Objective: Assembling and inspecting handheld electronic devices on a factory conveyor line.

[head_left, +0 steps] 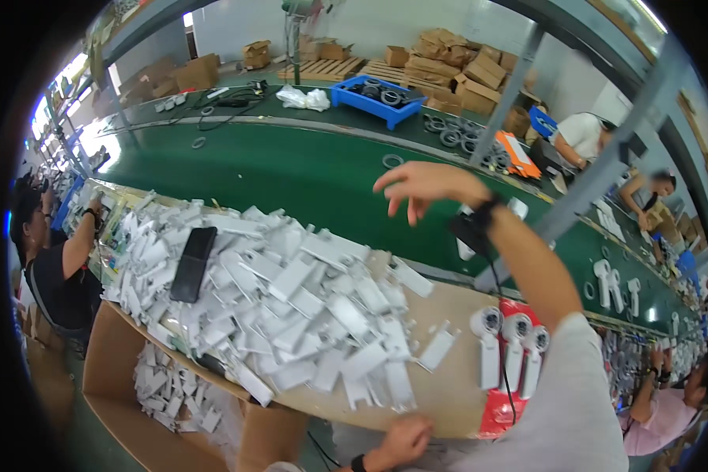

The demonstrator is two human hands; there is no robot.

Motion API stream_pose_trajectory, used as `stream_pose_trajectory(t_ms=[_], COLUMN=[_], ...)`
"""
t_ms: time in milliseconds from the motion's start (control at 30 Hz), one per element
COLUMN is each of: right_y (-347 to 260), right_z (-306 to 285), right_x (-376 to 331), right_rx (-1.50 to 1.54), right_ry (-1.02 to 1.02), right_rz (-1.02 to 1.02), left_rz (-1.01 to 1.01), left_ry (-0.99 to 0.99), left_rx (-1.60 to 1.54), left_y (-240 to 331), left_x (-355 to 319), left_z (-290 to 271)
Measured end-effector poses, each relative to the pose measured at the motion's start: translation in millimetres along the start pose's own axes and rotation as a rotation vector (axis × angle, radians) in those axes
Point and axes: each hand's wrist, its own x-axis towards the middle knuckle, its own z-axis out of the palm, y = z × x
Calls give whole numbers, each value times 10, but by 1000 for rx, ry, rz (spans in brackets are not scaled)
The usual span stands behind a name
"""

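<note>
My right hand point(423, 187) reaches over the green conveyor belt point(291, 169) with its fingers apart and nothing in them. Closest to its fingertips on the belt is a grey ring point(392, 160). At the near edge of the tan worktable, my left hand point(407, 437) is closed, and what its fingers hold, if anything, is hidden. A large heap of white plastic housings point(291, 275) covers most of the table, with one loose housing point(438, 347) apart from it. To the right, several white handheld fan bodies point(489, 350) lie on a red sheet point(497, 415).
A black phone point(193, 264) lies on the heap. Below the table's left edge stands an open cardboard box point(118, 370) holding more white parts. Beyond the belt is a blue tray point(374, 101) with dark rings. A metal post point(578, 193) rises at right. Co-workers sit on both sides.
</note>
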Motion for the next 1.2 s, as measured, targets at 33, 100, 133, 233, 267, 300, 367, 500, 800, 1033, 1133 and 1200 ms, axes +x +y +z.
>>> stream_pose_trajectory(t_ms=[33, 100, 133, 233, 267, 300, 367, 500, 800, 1033, 1133, 1200], right_y=[305, 1082, 1416, 2300, 2138, 1863, 2052, 190, 145, 1606, 3115, 3506], right_z=[-61, -171, -158, -211, -184, -78, -242, 770, 2222, 883, -132, -324], right_x=[556, 1401, 1687, 1920, 1969, 1988, 1537, 376, -3040, -3013, -2536, -2040], right_rx=[-160, -633, -505, -710, -637, -585, -708, -407, 174, -211, -447, -363], right_ry=[261, 614, 882, 909, 927, 927, 853, 340, 547, 1132, 1243, 1142], right_rz=[153, 352, 361, 621, 436, 259, 194, -548, -244, 118, 387, 516], left_rz=[-76, -130, -113, -66, -82, -98, -91, -189, 273, 16, 6, 10], left_ry=[-22, -76, -108, -97, -96, -79, -193, 65, 87, 105, 26, 23], left_rx=[3, -31, -68, -105, -75, -67, -255, -64, 167, 114, 167, 228], left_y=[36, 134, 119, -215, -129, -47, 101, 422, 988, 950, 876, 847], left_x=[-87, -76, 4, 393, 415, 272, 528, 45, 833, 1275, 1324, 1325], left_z=[25, 24, -48, -437, -495, -505, -361, -439, 142, 740, 760, 764])
